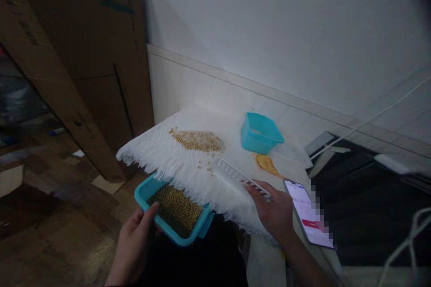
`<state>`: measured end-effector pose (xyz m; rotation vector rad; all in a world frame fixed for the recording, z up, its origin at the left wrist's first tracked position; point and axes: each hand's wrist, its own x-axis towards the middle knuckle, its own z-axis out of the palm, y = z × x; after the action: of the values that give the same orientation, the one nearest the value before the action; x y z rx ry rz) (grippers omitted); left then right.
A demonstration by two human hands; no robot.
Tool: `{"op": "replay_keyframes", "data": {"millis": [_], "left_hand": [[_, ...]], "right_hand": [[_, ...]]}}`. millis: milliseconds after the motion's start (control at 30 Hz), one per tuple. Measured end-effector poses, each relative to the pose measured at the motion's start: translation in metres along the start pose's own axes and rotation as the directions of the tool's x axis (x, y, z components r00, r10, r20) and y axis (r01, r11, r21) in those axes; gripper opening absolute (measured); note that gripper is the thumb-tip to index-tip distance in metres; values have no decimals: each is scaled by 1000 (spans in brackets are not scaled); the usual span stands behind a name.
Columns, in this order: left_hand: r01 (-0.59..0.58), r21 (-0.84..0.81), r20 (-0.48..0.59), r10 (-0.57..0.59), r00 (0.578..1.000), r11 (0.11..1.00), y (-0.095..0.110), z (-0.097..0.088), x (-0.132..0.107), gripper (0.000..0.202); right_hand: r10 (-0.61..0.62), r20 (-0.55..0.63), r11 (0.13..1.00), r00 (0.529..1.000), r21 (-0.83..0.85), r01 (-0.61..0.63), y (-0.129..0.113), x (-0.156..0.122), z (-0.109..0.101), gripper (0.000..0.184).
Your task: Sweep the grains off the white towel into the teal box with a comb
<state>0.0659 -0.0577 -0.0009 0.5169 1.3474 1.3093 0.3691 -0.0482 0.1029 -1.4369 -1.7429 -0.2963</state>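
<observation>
Box (150,189), likely weighty with beans (180,204), seems best held by its stiff rim (182,241), where the left hand's (133,231) fingers grip; the right hand's (274,210) fingers hold a light slotted strip (232,171).

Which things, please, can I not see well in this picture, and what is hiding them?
In the head view:
Part of the lower blue container: hidden by the cloth fringe.
Part of the left hand: behind that container.
Part of the slotted white strip: covered by the right hand.
Part of the upper blue container's inside: blocked by its near wall.
Small text on the phone: blurred; its right side is pixelated.
Right forearm: cut off by the bottom edge.
</observation>
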Motion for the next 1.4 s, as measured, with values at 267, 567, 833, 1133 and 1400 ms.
{"op": "replay_keyframes", "data": {"millis": [267,567,833,1133,1400], "left_hand": [[7,-6,29,-6,1000,1000,0,0,0,46],[0,-12,8,0,1000,1000,3,4,-2,47],[-4,-19,4,4,1000,1000,5,3,-3,47],[-8,-18,-4,8,1000,1000,7,2,-3,48],[29,-27,-3,-29,1000,999,9,-1,0,48]], "right_hand": [[-83,87,995,993,57,78,-10,4,-7,43],[-148,111,975,983,183,126,-32,-8,-8,35],[-24,-60,999,998,36,27,-12,13,22,41],[-108,8,966,994,238,103,-21,30,48,28],[-108,107,943,988,324,67,-42,15,35,29]]}}
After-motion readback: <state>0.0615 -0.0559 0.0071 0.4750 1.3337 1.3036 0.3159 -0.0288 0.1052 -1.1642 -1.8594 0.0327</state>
